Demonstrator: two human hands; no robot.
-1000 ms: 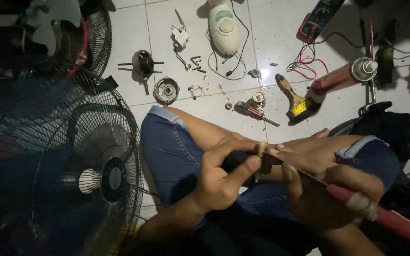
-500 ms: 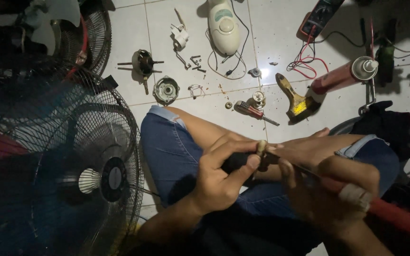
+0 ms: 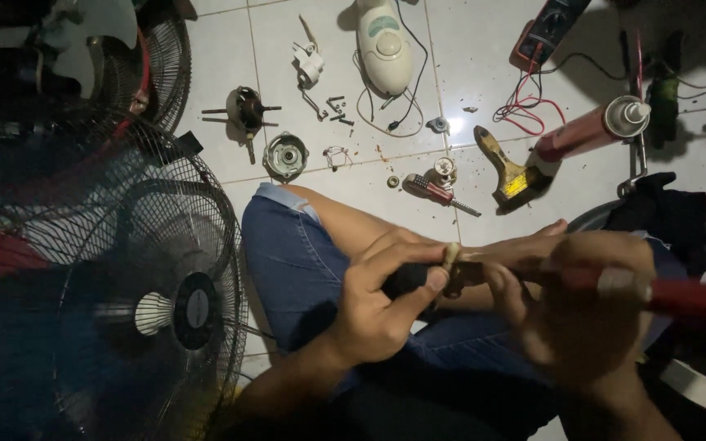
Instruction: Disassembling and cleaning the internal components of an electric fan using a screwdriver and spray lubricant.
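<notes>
The person sits on the tiled floor (image 3: 467,49) with knees drawn up in blue denim shorts (image 3: 296,261). The left hand (image 3: 386,298) is clenched around a small dark part (image 3: 408,279), thumb and fingers pinching it just above the lap. The right hand (image 3: 594,314) has its grip wrapped tight on the red handle of a long screwdriver (image 3: 688,296), whose tip meets the dark part at a small pale piece between the two hands; the exact contact is blurred.

To the left stands a wire fan guard (image 3: 124,269) with its hub, close to the near knee. Farther off on the floor lie a cream fan housing (image 3: 384,45), a motor rotor with its shaft (image 3: 247,110), a round metal bearing cap (image 3: 285,155), a small red-handled screwdriver (image 3: 435,192), a paintbrush (image 3: 507,170), a spray can (image 3: 586,131) and, far right, a multimeter (image 3: 553,28) with red and black leads.
</notes>
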